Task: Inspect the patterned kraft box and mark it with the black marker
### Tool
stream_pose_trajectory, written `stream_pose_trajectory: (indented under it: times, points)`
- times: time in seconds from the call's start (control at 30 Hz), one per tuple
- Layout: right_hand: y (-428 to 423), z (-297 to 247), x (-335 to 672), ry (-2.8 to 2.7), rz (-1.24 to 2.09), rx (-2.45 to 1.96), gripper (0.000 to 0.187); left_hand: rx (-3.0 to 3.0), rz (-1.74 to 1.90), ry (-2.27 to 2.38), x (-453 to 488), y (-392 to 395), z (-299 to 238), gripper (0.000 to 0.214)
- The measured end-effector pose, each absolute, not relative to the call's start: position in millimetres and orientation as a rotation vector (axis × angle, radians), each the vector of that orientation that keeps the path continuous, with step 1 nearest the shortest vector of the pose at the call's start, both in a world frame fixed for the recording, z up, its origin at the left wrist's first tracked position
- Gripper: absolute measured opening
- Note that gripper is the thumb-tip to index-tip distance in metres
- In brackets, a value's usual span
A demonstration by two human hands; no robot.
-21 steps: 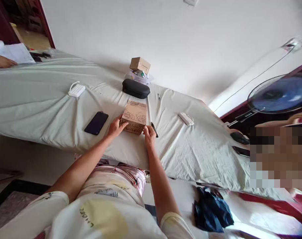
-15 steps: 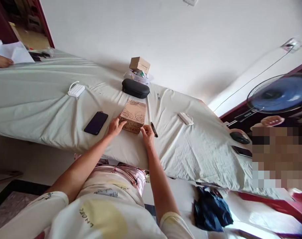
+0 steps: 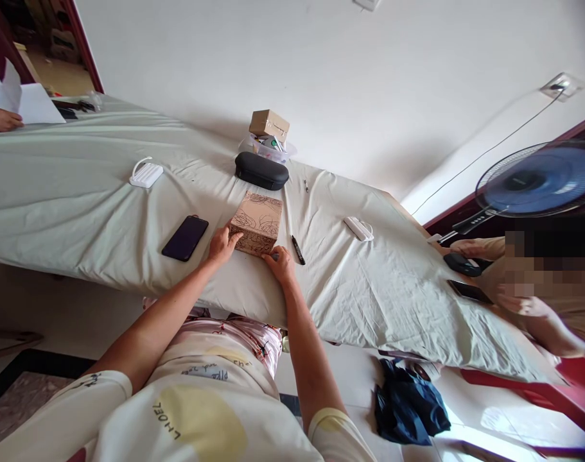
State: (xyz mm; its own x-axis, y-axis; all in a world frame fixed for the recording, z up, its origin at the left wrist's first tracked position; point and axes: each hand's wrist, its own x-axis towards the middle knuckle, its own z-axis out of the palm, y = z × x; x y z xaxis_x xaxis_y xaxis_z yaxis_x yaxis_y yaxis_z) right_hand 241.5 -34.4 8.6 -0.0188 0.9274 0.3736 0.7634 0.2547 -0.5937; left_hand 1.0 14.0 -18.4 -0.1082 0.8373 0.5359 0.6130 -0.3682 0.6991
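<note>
Partly curled, the left hand [image 3: 221,246] grips the scribbled box [image 3: 256,219] at its near left side; the right hand [image 3: 282,264], fingers bunched, meets its lower right corner, hold unclear.

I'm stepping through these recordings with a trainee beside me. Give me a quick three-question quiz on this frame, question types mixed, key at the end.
1. Which item lies on the cloth just left of the left hand?
2. Fill in the blank: behind the scribbled box, farther from the person, sits a ____ case.
3. True or false: the black pen is held in the left hand.

Key
1. The dark phone.
2. Black.
3. False: the left hand is on the scribbled box, and the black pen lies on the cloth, to the right of the right hand.
</note>
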Motion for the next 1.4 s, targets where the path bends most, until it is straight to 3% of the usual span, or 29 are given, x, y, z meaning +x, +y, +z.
stream_pose_trajectory:
  times: [0.43, 0.5, 0.63, 0.73, 0.87, 0.97, 1.07, 1.27, 1.4]
  points:
    - [-38.2, 14.5, 240.8, -1.769, 0.368, -1.535, 0.026, 1.954, 1.476, 1.54, -1.7, 11.8, -14.7, 0.056]
    - [-38.2, 14.5, 240.5, -1.728, 0.381, -1.542, 0.025, 2.008, 1.475, 1.523, 1.0, 10.2, -13.1, 0.064]
    - [-38.3, 12.5, 238.9, -1.656, 0.375, -1.548, 0.027, 2.116, 1.423, 1.484, 8.7, 6.7, -11.6, 0.105]
    - [-38.8, 9.0, 235.0, -1.576, 0.29, -1.59, 0.041, 2.189, 1.342, 1.436, 13.5, 4.1, -11.7, 0.121]
    - [-38.8, 3.0, 224.9, -1.492, 0.119, -1.678, 0.067, 2.217, 1.327, 1.382, 16.5, 1.2, -11.6, 0.117]
    - [-37.6, -0.6, 218.8, -1.467, 0.065, -1.635, 0.072, 2.156, 1.353, 1.378, 16.7, -0.2, -10.6, 0.112]
    - [-36.1, -1.4, 218.3, -1.464, 0.061, -1.567, 0.067, 2.092, 1.36, 1.374, 16.0, -0.6, -10.0, 0.109]
    - [-37.8, 4.8, 227.5, -1.548, 0.149, -1.49, 0.038, 2.007, 1.341, 1.37, 13.0, 1.1, -10.7, 0.104]
    - [-41.1, 9.1, 232.5, -1.576, 0.203, -1.488, 0.04, 1.986, 1.342, 1.317, 9.6, 1.9, -9.4, 0.102]
